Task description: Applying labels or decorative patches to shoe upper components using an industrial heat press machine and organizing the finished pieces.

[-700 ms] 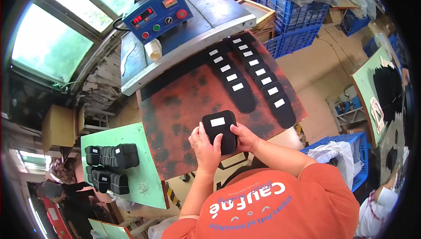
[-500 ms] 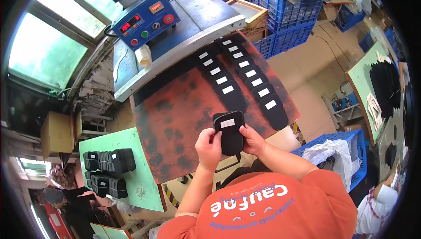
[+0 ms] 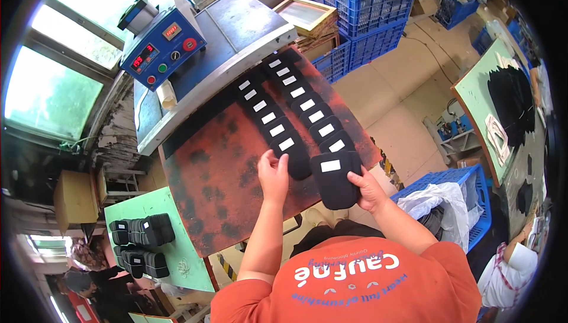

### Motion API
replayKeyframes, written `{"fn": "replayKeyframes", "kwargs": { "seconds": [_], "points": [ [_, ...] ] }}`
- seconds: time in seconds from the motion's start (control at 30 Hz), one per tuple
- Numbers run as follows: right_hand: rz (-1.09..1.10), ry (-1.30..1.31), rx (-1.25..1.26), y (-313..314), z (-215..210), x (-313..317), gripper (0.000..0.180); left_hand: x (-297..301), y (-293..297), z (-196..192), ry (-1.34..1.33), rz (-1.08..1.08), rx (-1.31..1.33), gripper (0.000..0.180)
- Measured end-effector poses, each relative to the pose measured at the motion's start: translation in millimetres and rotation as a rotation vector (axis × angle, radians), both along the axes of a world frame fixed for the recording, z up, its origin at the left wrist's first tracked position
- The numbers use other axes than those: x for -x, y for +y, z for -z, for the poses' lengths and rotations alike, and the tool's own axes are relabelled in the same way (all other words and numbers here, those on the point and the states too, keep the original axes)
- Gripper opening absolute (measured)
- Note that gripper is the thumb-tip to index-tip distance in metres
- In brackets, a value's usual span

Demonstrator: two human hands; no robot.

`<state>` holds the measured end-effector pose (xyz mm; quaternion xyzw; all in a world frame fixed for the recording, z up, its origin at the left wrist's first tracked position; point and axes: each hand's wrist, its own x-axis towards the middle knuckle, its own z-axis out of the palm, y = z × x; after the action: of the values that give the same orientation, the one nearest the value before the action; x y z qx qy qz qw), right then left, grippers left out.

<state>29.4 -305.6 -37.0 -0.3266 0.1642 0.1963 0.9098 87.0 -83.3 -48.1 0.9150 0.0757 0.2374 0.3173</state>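
- Two bare hands in view, well apart; right at 3 o'clock of left.
- Right hand (image 3: 371, 190): clamped on the right edge of a stack of flat, rounded black pads (image 3: 335, 182) with a white rectangular label, thumb on top.
- Stack sits at 9–10 o'clock of that hand — in view it overlaps the near end of the right row of black labelled pads (image 3: 311, 110).
- Left hand (image 3: 273, 175): thumb and fingers near each other by the left row of black labelled pads (image 3: 264, 113), nearest pad at 2 o'clock; contact or pinch, can't tell.
- Both rows lie on a red-brown, black-stained table (image 3: 204, 204), running toward 11 o'clock.
- Blue box-shaped control unit (image 3: 164, 47) at 11 o'clock of left hand; green-topped table (image 3: 192, 252) at 8 o'clock — bundled black pads (image 3: 142, 231) on it.
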Motion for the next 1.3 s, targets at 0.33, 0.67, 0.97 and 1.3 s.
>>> {"fn": "replayKeyframes", "kwargs": {
  "seconds": [0.33,0.67,0.97,1.3],
  "points": [
    [-0.08,-0.019,-0.154,-24.7,-5.4,-14.6,0.046,9.3,9.8,10.3,0.415,0.112,0.865,0.029],
    [-0.022,0.117,0.051,-15.1,1.0,-7.1,0.048,45.0,-25.3,-12.9,0.379,0.23,1.037,0.029],
    [0.021,-0.061,-0.106,-35.0,-2.4,-25.2,0.047,48.8,-5.1,19.3,0.182,0.101,0.49,0.033],
    [-0.037,-0.003,-0.261,52.5,-11.0,-55.9,0.044,-38.0,70.4,-11.2,0.344,0.029,1.072,0.014]
  ]
}}
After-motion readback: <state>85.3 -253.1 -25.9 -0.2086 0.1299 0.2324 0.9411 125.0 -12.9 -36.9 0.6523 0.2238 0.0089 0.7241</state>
